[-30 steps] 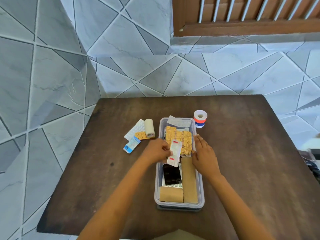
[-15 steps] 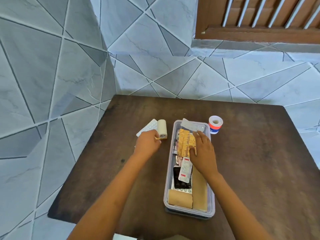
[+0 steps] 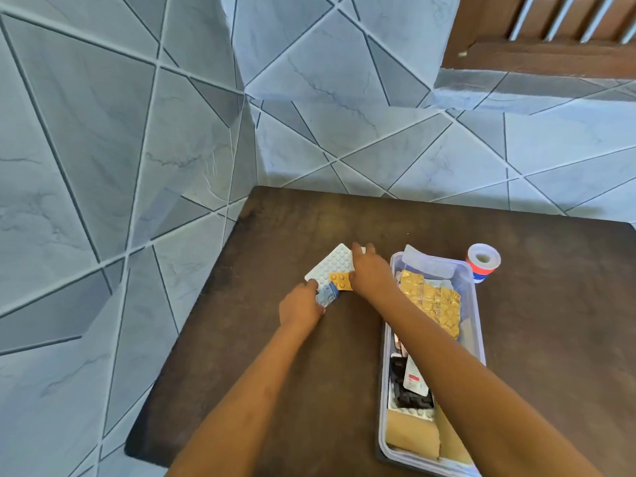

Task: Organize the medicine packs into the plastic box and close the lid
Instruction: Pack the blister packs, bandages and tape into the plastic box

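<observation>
A clear plastic box (image 3: 479,304) stands on the dark table at the right. It holds gold foil packs (image 3: 430,301), a black blister (image 3: 407,387), a white pack with red print (image 3: 414,376) and tan packs (image 3: 413,437). Left of the box lie a white blister sheet (image 3: 332,266) and an orange blister (image 3: 340,281). My left hand (image 3: 301,306) grips a small blue-and-white pack (image 3: 327,295). My right hand (image 3: 371,271) reaches across from the box, fingers curled over a white roll (image 3: 362,250) that it mostly hides.
A tape roll with red and blue bands (image 3: 483,266) stands on the table just beyond the box's far right corner. Tiled walls close in behind and to the left of the table (image 3: 275,373). The table's left edge is near my left forearm.
My right hand has left the box and crossed left onto the white roll. My left hand has taken hold of the blue-and-white pack. The view has swung left.
</observation>
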`<state>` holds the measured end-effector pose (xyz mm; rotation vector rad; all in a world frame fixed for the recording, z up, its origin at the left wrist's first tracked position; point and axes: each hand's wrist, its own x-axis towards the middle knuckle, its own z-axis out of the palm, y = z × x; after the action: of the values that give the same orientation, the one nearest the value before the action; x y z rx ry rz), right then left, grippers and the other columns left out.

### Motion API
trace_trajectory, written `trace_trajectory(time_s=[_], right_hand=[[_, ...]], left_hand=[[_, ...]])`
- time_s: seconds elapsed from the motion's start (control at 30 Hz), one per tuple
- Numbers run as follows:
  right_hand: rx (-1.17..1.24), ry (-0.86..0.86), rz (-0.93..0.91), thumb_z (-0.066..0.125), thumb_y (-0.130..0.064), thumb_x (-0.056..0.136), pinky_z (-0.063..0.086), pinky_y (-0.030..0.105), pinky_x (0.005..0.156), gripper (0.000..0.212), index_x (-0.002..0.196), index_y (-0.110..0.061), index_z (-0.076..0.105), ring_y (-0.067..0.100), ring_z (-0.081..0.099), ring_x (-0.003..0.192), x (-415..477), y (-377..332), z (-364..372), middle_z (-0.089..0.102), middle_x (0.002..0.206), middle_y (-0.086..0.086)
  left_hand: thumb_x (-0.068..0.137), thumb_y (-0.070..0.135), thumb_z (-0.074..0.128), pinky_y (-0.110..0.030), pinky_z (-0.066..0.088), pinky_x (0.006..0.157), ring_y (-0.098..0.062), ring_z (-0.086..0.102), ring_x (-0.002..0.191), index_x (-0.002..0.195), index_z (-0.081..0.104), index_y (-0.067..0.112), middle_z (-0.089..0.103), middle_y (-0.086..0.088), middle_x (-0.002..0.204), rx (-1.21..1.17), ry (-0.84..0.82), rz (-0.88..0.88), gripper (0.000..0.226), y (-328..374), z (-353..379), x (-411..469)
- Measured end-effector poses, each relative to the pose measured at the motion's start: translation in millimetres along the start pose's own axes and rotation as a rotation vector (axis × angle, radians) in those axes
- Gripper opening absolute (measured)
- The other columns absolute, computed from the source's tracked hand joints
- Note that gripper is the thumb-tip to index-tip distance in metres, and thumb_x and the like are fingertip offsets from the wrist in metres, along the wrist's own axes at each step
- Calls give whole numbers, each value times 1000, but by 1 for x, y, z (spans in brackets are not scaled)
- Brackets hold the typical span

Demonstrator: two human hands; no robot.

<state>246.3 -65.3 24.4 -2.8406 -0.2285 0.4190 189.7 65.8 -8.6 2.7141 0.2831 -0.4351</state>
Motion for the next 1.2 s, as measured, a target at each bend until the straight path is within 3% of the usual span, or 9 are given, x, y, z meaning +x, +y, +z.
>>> trace_trajectory(time_s=[0.2,0.37,0.47,0.57,0.63,0.77,0.93,1.1,1.2], right_hand=[[22,13,46,57,-14,87,47,39,95,64,141,-9,24,36,53,119,16,-1,2,49,134,24],[206,118,39,67,-21,81,48,41,93,73,141,-16,26,34,54,118,-8,0,-23,54,133,17],[423,279,63,71,-22,78,48,41,95,75,140,-18,29,33,54,118,-40,18,-47,52,136,13],[561,389,126,72,-18,77,49,34,88,67,134,-17,37,30,59,111,-78,47,-64,58,129,12],[578,391,172,72,-16,76,48,30,82,62,130,-15,42,29,62,106,-103,72,-65,61,125,14],[553,299,253,70,-15,77,45,28,75,56,126,-11,45,32,63,102,-138,106,-48,64,120,16],[567,262,232,71,-16,75,51,39,86,58,126,-10,46,33,62,105,-159,117,-30,63,121,18],[580,244,200,70,-20,78,50,36,87,57,128,-10,45,32,61,107,-168,118,-23,62,122,17],[577,194,187,69,-23,79,50,35,87,56,128,-12,43,29,61,106,-174,116,-17,62,121,15]], left_hand=[[84,16,58,-35,49,77,-34,60,104,115,60,15,67,-14,111,-175,48,11,31,-7,-3,3],[84,17,63,-32,53,83,-30,65,97,110,66,8,71,-14,102,-423,116,-32,27,-6,-21,-2],[82,13,66,-45,57,82,-30,67,91,104,68,4,71,-15,96,-511,122,21,24,9,-31,-16],[82,11,67,-45,57,83,-23,62,82,100,68,3,63,-6,86,-555,98,114,20,35,-38,-38],[82,9,67,-42,58,81,-20,59,79,106,64,7,58,-4,84,-552,-7,193,24,56,-40,-56],[84,5,59,-37,60,65,-22,68,68,109,49,16,65,-13,87,-361,-232,298,29,93,-22,-87],[86,3,48,-43,51,75,-39,61,99,123,41,8,61,-24,112,70,-182,315,38,125,21,-110],[87,6,53,-36,50,88,-31,58,111,123,58,9,58,-18,124,268,-273,343,37,132,36,-115],[88,5,51,-34,48,92,-29,58,113,123,61,13,58,-14,126,229,-179,328,38,128,30,-114]])
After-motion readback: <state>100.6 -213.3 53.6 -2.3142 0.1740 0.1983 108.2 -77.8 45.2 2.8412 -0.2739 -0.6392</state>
